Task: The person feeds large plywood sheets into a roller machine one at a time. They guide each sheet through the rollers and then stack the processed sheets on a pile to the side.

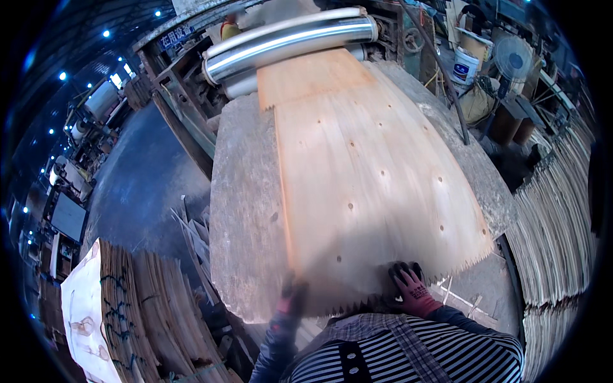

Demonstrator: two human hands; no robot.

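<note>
A large pale wood veneer sheet with small dark knots and a jagged near edge lies flat on a worn grey table. Beyond it, another veneer sheet reaches up to the shiny metal roller. My right hand, in a pink glove with dark fingertips, rests on the jagged near edge with its fingers spread. At the sheet's near left corner is my left hand, also gloved; motion blurs its fingers, and its grip cannot be made out.
Veneer stacks stand at the right and at the lower left, the left stack tied with green cord. A dark pole leans at the table's right side. Behind it are a white bucket and a fan.
</note>
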